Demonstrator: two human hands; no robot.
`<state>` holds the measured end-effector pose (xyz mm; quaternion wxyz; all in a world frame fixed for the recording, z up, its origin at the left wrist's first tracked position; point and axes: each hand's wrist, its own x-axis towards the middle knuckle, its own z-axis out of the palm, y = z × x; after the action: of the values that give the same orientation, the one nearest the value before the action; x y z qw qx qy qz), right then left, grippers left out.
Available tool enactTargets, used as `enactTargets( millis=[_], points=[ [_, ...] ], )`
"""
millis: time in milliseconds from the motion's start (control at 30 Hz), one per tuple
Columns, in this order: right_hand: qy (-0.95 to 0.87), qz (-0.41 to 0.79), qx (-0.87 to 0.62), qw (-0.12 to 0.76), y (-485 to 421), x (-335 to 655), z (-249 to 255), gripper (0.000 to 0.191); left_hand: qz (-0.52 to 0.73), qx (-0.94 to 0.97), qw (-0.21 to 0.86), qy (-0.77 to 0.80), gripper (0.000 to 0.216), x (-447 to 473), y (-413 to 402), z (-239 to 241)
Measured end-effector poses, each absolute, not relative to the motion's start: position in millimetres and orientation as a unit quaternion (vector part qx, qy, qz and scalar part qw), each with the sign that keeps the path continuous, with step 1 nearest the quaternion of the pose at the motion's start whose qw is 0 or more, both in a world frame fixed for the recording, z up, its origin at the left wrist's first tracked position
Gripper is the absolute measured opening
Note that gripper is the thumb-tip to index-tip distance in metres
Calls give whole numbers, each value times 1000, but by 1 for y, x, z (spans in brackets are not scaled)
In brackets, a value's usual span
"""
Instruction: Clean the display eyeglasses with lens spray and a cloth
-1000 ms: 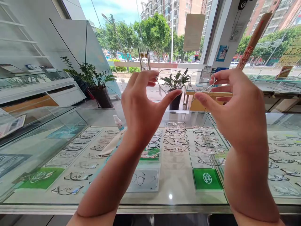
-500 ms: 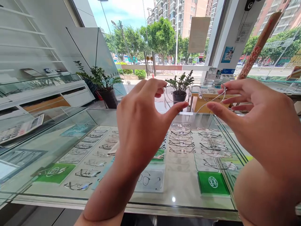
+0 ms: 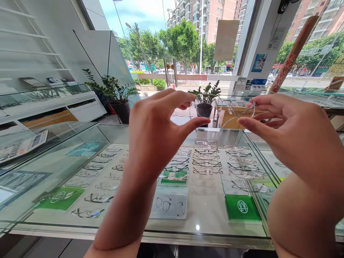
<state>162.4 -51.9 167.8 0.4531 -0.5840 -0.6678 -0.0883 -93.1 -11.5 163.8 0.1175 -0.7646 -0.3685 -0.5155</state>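
I hold a pair of thin, clear-lensed wire glasses (image 3: pixel 236 107) up at eye level above the glass display counter (image 3: pixel 199 211). My left hand (image 3: pixel 158 132) pinches the left side of the frame between thumb and fingers. My right hand (image 3: pixel 290 132) pinches the right side, and a thin temple arm slants down from it. The left lens is nearly invisible against the bright window behind it.
Rows of eyeglass frames (image 3: pixel 206 161) lie inside the counter, with green logo cards (image 3: pixel 242 208) among them. A potted plant (image 3: pixel 205 102) stands behind the counter and a bigger one (image 3: pixel 116 96) at the left. Another glass case (image 3: pixel 34 147) runs along the left.
The glasses and both hands have dropped a little and the view has shifted slightly. The grip on the frame is unchanged.
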Motion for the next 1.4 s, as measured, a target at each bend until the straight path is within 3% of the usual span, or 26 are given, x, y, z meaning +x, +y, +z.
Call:
enactTargets(
  millis=[400, 1000, 1400],
  points=[
    [-674, -24, -579, 458, -29, 167, 165, 60, -530, -756, 124, -364, 38, -91, 4, 163],
    [-652, -89, -582, 478, -35, 155, 163, 45, -522, -761, 28, -383, 43, -90, 34, 154],
    [-653, -90, -580, 478, -37, 154, 166, 45, -518, -764, 38, -383, 40, -88, 32, 153]
  ],
)
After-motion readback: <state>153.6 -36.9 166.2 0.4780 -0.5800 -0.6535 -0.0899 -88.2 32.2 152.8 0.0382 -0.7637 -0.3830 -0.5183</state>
